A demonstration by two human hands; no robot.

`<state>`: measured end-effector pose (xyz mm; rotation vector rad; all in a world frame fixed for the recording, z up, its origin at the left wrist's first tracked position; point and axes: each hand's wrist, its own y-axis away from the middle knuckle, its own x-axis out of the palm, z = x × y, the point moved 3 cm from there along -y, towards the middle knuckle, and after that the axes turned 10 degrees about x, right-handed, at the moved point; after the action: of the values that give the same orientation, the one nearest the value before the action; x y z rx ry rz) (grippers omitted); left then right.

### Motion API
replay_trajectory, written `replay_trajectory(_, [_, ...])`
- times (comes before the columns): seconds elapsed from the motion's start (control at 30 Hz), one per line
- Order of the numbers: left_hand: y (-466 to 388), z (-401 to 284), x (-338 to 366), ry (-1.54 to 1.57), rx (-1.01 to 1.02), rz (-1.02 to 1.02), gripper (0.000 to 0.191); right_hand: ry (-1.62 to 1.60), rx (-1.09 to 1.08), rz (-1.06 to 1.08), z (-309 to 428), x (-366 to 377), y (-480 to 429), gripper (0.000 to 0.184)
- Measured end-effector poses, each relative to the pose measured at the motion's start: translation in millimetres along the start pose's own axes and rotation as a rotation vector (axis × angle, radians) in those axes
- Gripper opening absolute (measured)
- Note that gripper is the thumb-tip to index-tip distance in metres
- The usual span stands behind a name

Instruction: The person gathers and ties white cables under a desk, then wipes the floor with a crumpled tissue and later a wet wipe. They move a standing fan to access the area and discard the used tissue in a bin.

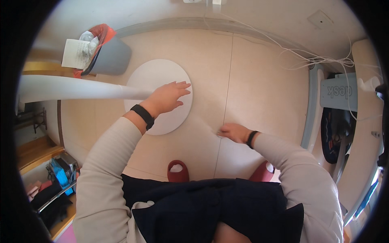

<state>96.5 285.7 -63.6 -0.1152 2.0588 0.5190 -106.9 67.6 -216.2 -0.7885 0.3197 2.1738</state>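
Observation:
My left hand (170, 95), with a black band at the wrist, reaches over a white round base (164, 124) with its fingers apart. It holds nothing; whether the palm touches the base or the pole is not clear. A white tapering pole (91, 88) runs from the left edge to this base, and my forearm and hand cover its end. Lower right of the base, my right hand (235, 132) has its fingers pinched together on a small pale thing (219, 134). A faint whitish blur stretches from it towards the base, too smeared to name.
A grey waste bin (117, 56) with a red liner and paper stands at upper left. White cables (319, 59) tangle along the wall, near a desk frame (313, 100) at right. Red slippers (178, 171) are below. Lower left, a wooden shelf (39, 152) stands.

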Motion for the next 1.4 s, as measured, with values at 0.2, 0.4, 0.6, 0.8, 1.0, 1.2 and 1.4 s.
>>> replay_trajectory(0.2, [-5.9, 2.8, 4.6, -0.001, -0.007, 0.025, 0.041, 0.005, 0.271, -0.045, -44.1, -62.0, 65.4, 0.022])
replay_trajectory(0.4, [-14.3, -0.2, 14.4, 0.044, -0.005, 0.032, 0.039, 0.231, 0.603, -0.519, -91.3, -125.3, 45.2, 0.013])
replay_trajectory(0.6, [-28.8, 0.4, 13.5, 0.03, -0.009, 0.017, 0.04, 0.179, 0.791, -0.871, -150.2, -185.8, 19.4, 0.014])
replay_trajectory(0.8, [-32.1, -2.7, 12.9, 0.049, -0.017, -0.01, 0.041, 0.2, 0.875, -0.768, -186.2, -218.5, -19.5, 0.016])
replay_trajectory(1.0, [-29.1, -1.8, 11.3, 0.06, -0.022, 0.006, 0.04, 0.092, 0.501, -0.373, -151.2, -183.6, -14.7, 0.009])
replay_trajectory(1.2, [-28.8, 0.1, -5.5, -0.001, 0.001, 0.031, 0.039, 0.117, 0.23, -0.243, -78.1, -100.5, 64.6, 0.015])
replay_trajectory(1.4, [-29.8, -13.2, -16.9, -0.064, 0.068, 0.02, 0.037, 0.036, 0.119, -0.168, -6.1, -19.5, 87.1, 0.03])
